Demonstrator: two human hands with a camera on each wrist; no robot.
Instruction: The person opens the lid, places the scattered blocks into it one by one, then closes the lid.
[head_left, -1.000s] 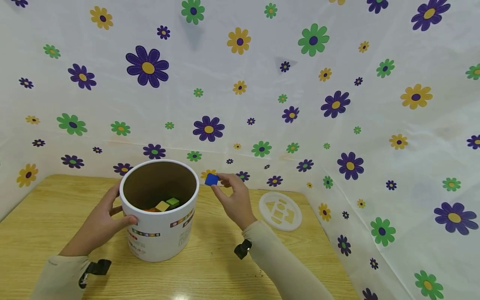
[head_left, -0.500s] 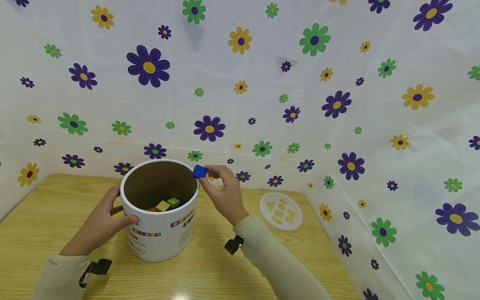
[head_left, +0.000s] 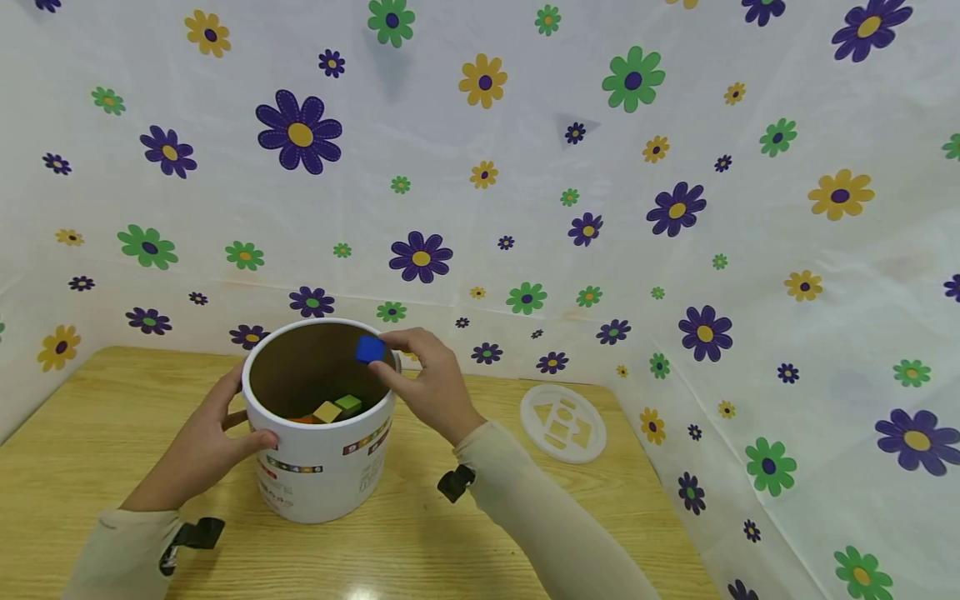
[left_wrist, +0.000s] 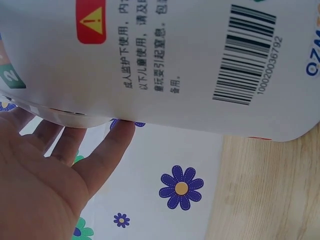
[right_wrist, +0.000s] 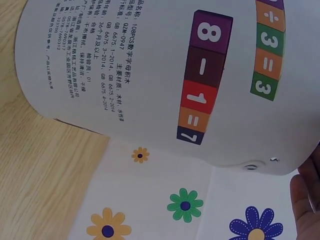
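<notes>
A white round bucket stands on the table, its mouth tilted into view. Printed sums cover its side, and a few wooden blocks lie inside, among them a yellow block, a green block and an orange one. My left hand holds the bucket's left side, thumb across the front just below the rim. Between thumb and fingertips, my right hand pinches a blue cube over the right part of the opening. The right wrist view shows only part of that hand beside the bucket, without the cube.
To the right on the wooden table lies a flat white disc with shaped cut-outs. A white flower-patterned sheet rises behind the table and along its right side.
My right hand has carried the blue cube leftward, from beside the bucket to over its opening. The left hand and the bucket have stayed in place.
</notes>
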